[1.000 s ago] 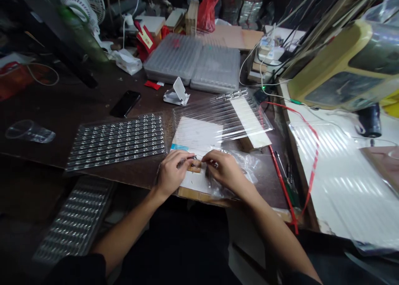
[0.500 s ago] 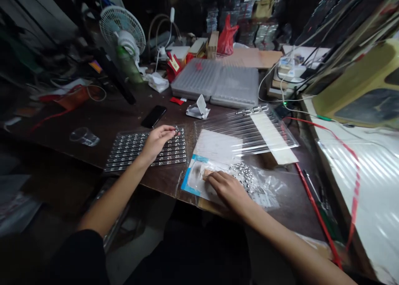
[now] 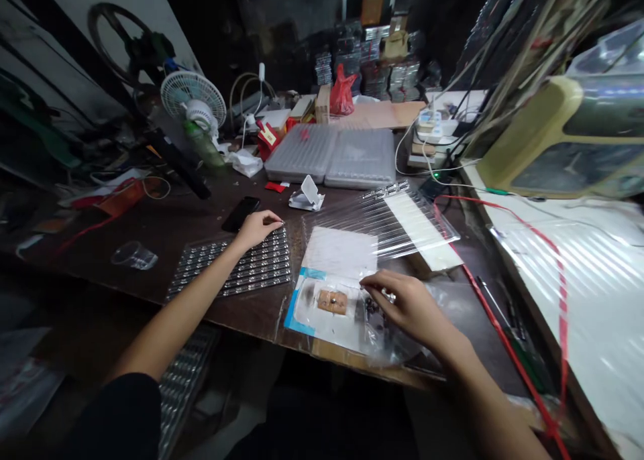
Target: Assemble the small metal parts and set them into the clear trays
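Observation:
My left hand [image 3: 259,229] is at the far right corner of a clear tray [image 3: 234,262] filled with rows of small shiny metal parts. Its thumb and fingertips are closed together, and whatever they hold is too small to make out. My right hand [image 3: 405,300] hovers in a pinch over a clear plastic bag [image 3: 390,342] of small shiny pieces, partly hidden by the hand. A tiny dark speck shows at its fingertips. Left of it, a small brown block [image 3: 332,302] with a shiny bead on top lies on a white and blue card [image 3: 302,316].
Behind my hands lie a black phone [image 3: 241,213], a white folding stand [image 3: 306,197] and ribbed clear plastic sheets [image 3: 402,225]. Two stacked-tray piles [image 3: 359,158] stand farther back. A clear cup [image 3: 135,255] lies left; a fan [image 3: 194,101] stands behind.
My right hand has lifted off the brown block and moved right, over the bag, uncovering the block. The left hand stays at the tray's far right corner. The view has tilted up.

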Available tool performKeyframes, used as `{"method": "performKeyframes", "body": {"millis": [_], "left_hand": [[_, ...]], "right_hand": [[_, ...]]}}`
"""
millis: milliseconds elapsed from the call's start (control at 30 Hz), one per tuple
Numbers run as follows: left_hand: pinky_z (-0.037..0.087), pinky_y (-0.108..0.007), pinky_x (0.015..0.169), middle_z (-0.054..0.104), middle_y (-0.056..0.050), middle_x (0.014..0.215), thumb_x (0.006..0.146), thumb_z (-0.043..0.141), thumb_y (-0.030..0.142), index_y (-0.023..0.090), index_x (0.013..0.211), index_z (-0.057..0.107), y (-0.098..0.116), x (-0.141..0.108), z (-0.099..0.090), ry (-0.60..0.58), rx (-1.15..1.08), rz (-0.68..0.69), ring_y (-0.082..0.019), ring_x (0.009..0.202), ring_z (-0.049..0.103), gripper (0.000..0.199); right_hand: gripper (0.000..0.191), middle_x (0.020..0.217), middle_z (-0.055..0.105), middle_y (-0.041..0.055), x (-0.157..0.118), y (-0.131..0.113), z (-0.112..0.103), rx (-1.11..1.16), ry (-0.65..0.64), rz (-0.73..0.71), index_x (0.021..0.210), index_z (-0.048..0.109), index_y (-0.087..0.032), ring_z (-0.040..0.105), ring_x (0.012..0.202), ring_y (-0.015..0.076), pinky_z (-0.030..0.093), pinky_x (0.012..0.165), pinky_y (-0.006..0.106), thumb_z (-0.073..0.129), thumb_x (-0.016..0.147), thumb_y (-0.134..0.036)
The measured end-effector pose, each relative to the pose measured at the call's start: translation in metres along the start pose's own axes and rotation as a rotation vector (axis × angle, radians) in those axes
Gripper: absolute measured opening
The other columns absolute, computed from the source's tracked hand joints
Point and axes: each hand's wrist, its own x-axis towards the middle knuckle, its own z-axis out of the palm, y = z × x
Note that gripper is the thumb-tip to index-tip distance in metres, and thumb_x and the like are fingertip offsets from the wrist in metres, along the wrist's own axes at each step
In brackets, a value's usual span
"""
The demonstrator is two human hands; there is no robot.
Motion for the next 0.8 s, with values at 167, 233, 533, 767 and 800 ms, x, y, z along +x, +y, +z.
{"method": "performKeyframes", "body": {"millis": [167,233,533,767,800], "left_hand": [[0.045,-0.038,0.095,0.073,-0.007,0.094,0.078,0.063,0.042,0.02,0.081,0.074,0.001,0.003,0.004,-0.019,0.155,0.063,-0.025,0.091,0.066,0.024],[0.044,-0.038,0.096,0.073,-0.008,0.094,0.078,0.063,0.042,0.02,0.081,0.074,0.001,0.004,0.004,-0.027,0.19,0.068,-0.025,0.093,0.065,0.025],[0.047,-0.034,0.092,0.074,-0.007,0.101,0.082,0.054,0.046,0.022,0.084,0.075,-0.001,0.011,-0.014,-0.145,0.533,0.089,-0.027,0.095,0.066,0.032],[0.047,-0.036,0.093,0.075,-0.008,0.104,0.084,0.054,0.042,0.024,0.091,0.076,0.05,0.002,-0.009,-0.143,0.641,0.171,-0.029,0.1,0.065,0.029],[0.046,-0.036,0.095,0.075,-0.007,0.105,0.085,0.054,0.042,0.024,0.093,0.076,0.062,0.004,0.002,-0.155,0.577,0.204,-0.029,0.101,0.065,0.029]], "right_hand": [[0.02,0.094,0.076,0.0059,-0.009,0.001,-0.021,-0.085,-0.282,0.185,0.095,0.074,-0.021,0.07,0.083,0.0208,0.047,0.069,0.027,0.055,0.089,-0.02],[0.015,0.09,0.075,0.0063,-0.011,-0.002,-0.021,-0.184,-0.349,0.243,0.092,0.074,-0.022,0.07,0.08,0.0225,0.044,0.065,0.028,0.06,0.086,-0.02],[0.009,0.09,0.073,0.0112,-0.015,-0.001,0.003,-0.322,-0.284,0.189,0.088,0.073,-0.016,0.069,0.082,0.0256,0.043,0.063,0.028,0.074,0.08,-0.018],[0.011,0.075,0.072,0.0075,-0.017,-0.001,-0.003,-0.246,-0.226,0.184,0.075,0.073,-0.018,0.068,0.069,0.0217,0.043,0.057,0.027,0.071,0.077,-0.008],[0.012,0.074,0.072,0.0064,-0.016,0.0,-0.005,-0.209,-0.206,0.189,0.073,0.072,-0.019,0.067,0.067,0.021,0.042,0.056,0.027,0.072,0.076,-0.007]]}}
